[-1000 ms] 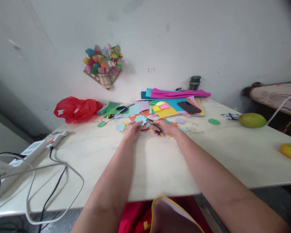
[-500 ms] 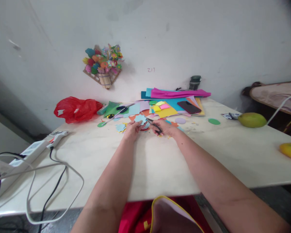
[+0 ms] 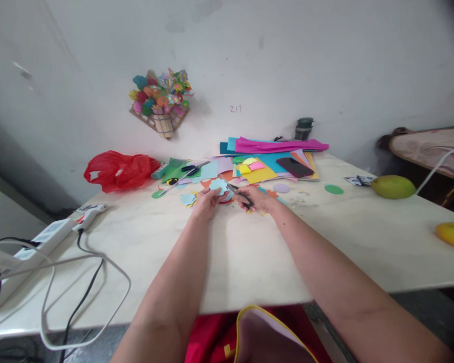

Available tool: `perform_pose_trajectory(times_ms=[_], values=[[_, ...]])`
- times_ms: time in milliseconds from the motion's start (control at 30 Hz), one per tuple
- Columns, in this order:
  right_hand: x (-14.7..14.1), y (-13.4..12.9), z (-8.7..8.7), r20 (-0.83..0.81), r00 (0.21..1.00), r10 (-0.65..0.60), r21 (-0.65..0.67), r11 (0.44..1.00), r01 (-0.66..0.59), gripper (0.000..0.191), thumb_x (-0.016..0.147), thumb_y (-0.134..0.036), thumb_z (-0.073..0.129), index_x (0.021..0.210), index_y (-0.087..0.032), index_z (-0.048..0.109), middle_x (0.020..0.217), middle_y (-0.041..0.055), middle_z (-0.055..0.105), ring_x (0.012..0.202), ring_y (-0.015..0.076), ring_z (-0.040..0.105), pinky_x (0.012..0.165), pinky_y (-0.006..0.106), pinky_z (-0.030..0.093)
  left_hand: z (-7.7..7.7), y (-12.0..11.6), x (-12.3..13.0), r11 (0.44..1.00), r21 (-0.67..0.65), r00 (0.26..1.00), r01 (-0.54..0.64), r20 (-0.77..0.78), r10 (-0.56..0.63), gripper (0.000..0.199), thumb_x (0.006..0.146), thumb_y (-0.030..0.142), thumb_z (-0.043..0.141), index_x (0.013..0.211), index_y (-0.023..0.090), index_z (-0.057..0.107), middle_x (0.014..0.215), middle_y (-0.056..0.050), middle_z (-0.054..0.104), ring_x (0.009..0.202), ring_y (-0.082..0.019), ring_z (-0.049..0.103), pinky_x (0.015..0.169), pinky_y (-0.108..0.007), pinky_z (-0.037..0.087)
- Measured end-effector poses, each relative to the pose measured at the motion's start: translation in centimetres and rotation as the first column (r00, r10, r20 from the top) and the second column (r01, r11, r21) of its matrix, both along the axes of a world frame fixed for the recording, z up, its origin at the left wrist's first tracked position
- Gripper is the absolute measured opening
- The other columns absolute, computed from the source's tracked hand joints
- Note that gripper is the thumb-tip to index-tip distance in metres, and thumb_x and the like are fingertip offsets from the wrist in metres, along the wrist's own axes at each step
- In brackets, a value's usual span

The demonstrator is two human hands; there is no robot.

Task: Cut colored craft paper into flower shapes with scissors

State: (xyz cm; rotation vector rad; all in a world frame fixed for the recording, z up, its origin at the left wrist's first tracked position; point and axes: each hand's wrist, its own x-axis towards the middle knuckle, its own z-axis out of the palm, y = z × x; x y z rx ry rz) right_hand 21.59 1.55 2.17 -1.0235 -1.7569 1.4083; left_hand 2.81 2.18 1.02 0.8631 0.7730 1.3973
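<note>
My left hand (image 3: 208, 200) pinches a light blue paper flower (image 3: 218, 186) with a scalloped edge, held just above the tabletop. From the right, my right hand (image 3: 258, 198) grips dark-handled scissors (image 3: 244, 196), whose blades point up and left at the flower's right edge. Whether the blades are closed on the paper I cannot tell. Beside my left hand lies a pile of cut light blue and yellow paper shapes (image 3: 189, 198). Orange and red cut pieces lie partly hidden under and behind both hands.
Coloured paper sheets (image 3: 276, 146) and a phone (image 3: 295, 167) lie at the back. A second pair of scissors (image 3: 191, 170) and a red plastic bag (image 3: 121, 169) are back left. A power strip (image 3: 49, 237) with cables occupies the left. A mango (image 3: 393, 187) lies right.
The paper flower has turned very slightly in my left hand. Both hands stay nearly in the same place, and the other things have not moved.
</note>
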Motion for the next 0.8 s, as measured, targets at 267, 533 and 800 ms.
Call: perform_pose_trajectory(times_ms=[267,533,800], values=[[1.2,-0.2,0.6,0.023,0.996,0.085,-0.013,0.996,-0.085,0.024,0.083,-0.034,0.062,0.07,-0.017,0.052,0.055,-0.0001,0.061,0.04,0.0083,0.052,0.032,0.018,0.03,0.2,-0.2,-0.4,0.998,0.038,0.998,0.054,-0.029,-0.053,0.018,0.06,0.009,0.071,0.078,0.012,0.07,0.081,-0.007,0.074,0.076,-0.02,0.072,0.085,-0.036,0.058],[1.5,0.5,0.1,0.051,0.993,0.103,-0.07,0.993,-0.099,0.02,0.085,-0.03,0.054,0.07,-0.016,0.054,0.053,0.0023,0.062,0.04,0.0098,0.054,0.033,0.018,0.03,-0.1,-0.1,-0.6,0.992,0.053,0.993,0.114,-0.034,-0.113,0.02,0.057,0.01,0.073,0.076,0.01,0.07,0.079,-0.008,0.073,0.078,-0.023,0.072,0.081,-0.036,0.058],[1.6,0.8,-0.2,0.071,0.991,0.118,-0.067,0.991,-0.113,0.022,0.083,-0.033,0.06,0.069,-0.016,0.055,0.052,0.0016,0.061,0.039,0.0088,0.051,0.032,0.018,0.029,-0.3,0.0,-0.7,0.988,0.052,0.988,0.147,-0.045,-0.145,0.02,0.057,0.01,0.073,0.077,0.01,0.069,0.08,-0.01,0.073,0.074,-0.022,0.072,0.08,-0.037,0.059]])
